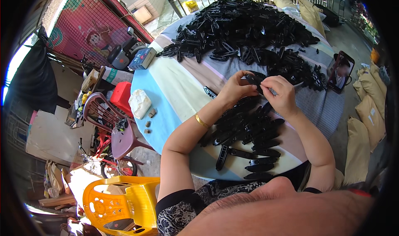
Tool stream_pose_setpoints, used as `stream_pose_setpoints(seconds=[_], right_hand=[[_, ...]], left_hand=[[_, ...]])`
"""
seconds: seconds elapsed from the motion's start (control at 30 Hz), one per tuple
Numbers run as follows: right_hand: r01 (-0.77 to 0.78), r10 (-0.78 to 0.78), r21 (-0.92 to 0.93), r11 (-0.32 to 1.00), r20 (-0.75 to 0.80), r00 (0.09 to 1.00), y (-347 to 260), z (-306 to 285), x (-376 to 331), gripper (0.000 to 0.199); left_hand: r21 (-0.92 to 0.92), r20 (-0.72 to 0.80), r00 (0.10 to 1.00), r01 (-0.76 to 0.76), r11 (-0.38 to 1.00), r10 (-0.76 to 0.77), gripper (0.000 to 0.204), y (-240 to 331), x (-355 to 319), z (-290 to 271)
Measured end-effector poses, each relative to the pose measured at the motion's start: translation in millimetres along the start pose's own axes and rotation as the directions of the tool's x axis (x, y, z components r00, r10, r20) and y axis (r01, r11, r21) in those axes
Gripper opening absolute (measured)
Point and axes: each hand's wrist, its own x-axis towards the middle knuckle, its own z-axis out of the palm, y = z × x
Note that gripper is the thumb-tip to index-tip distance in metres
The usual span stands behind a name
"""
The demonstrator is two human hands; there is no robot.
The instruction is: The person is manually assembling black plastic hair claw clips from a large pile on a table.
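Note:
My left hand point(233, 89) and my right hand point(282, 94) meet over the round table point(174, 90), both pinching one long black plastic part point(254, 79) between the fingertips. A gold bangle sits on my left wrist. Just below my hands lies a pile of similar black parts point(249, 132), spread toward the table's near edge. A much bigger heap of black parts point(245, 28) covers the far half of the table.
A phone point(341, 71) stands propped at the table's right edge. A blue box point(142, 58) and a crumpled white bag point(139, 103) lie on the left side. A maroon chair point(112, 124) and a yellow chair point(120, 202) stand to the left. Tan sacks point(365, 124) pile up at right.

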Motion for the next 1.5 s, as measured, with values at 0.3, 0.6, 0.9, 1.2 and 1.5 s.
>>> stream_pose_setpoints(seconds=[0.3,0.6,0.9,1.2,1.5], right_hand=[[0.100,-0.085,-0.136,0.986,0.110,0.990,-2.5,-1.2,-1.4,0.012],[-0.839,0.509,0.406,0.362,0.669,0.542,20.5,-0.7,-6.4,0.035],[-0.711,0.457,0.314,0.628,0.590,0.665,11.1,-1.9,-5.9,0.026],[-0.546,0.488,0.106,0.831,0.332,0.807,58.1,3.8,-20.1,0.024],[-0.307,0.402,-0.273,0.912,0.441,0.802,46.8,24.4,-23.6,0.020]], left_hand=[[-0.126,-0.087,0.996,0.002,0.992,-0.013,0.035,2.7,-2.6,7.2],[0.513,0.031,0.934,-0.321,0.796,0.357,0.029,9.9,-15.2,20.3],[0.556,0.041,0.920,-0.345,0.757,0.389,0.030,19.8,-22.6,25.4],[0.865,0.344,0.926,-0.250,0.435,-0.152,0.035,54.5,-32.3,15.2],[0.904,0.416,0.834,-0.424,-0.062,0.362,0.027,-1.6,83.6,-35.6]])
